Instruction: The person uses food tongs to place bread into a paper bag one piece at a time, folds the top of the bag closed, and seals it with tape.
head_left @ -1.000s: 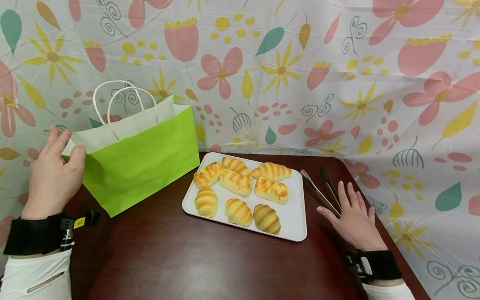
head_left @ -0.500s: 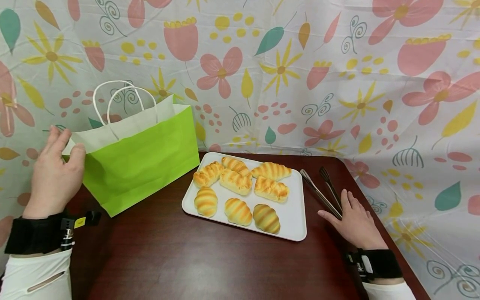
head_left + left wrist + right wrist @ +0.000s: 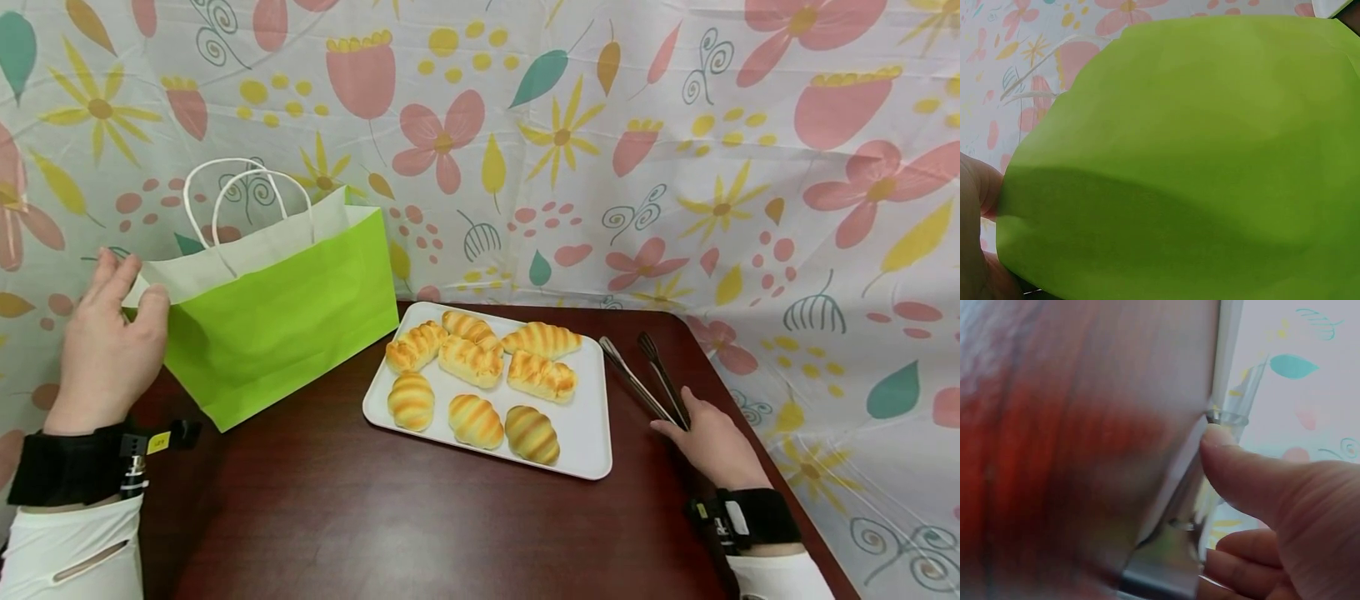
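A lime-green paper bag (image 3: 285, 321) with white rope handles stands on the left of the table, its mouth partly spread. My left hand (image 3: 108, 342) holds its left side, thumb at the near corner and fingers toward the far one; in the left wrist view the bag's green wall (image 3: 1191, 144) fills most of the picture. On the right, metal tongs (image 3: 636, 382) lie with their arms spread and tips pointing away. My right hand (image 3: 720, 446) grips their near end. The right wrist view shows the thumb (image 3: 1241, 469) against the tongs (image 3: 1175, 519), other fingers curled on the far side.
Between bag and tongs sits a white tray (image 3: 585, 437) bearing several bread rolls, some croissant-shaped like the darker striped one (image 3: 532, 435), others oblong like this loaf (image 3: 542, 377). A flowered cloth (image 3: 465, 150) hangs behind the dark wooden table (image 3: 405, 525).
My right hand has gone from spread flat beside the tongs to curled round their near end. The left hand and the bag stay in place.
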